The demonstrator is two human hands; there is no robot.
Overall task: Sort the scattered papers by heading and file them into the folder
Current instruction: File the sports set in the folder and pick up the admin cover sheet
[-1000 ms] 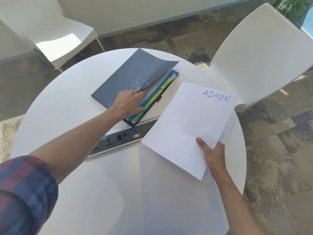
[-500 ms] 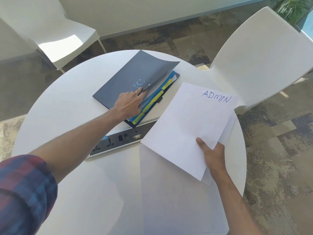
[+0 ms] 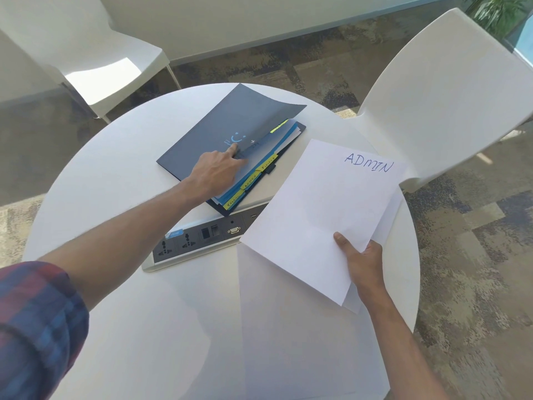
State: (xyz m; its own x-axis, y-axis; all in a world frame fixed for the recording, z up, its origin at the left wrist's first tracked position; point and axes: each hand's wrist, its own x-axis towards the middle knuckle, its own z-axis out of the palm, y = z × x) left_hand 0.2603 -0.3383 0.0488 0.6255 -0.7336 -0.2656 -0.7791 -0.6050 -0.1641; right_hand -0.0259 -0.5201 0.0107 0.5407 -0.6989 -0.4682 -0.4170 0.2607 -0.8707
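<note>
ADMIN papers (image 3: pixel 326 215) pinched by right hand (image 3: pixel 364 262), held right of folder (image 3: pixel 227 131); folder's cover lifted by left hand (image 3: pixel 217 176) fingers.

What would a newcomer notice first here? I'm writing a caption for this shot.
First, the white sheet headed ADMIN in blue ink, held by the right hand over the round white table's right side. Next, the dark grey folder with yellow tabs at the far edge, the left hand lifting its cover.
</note>
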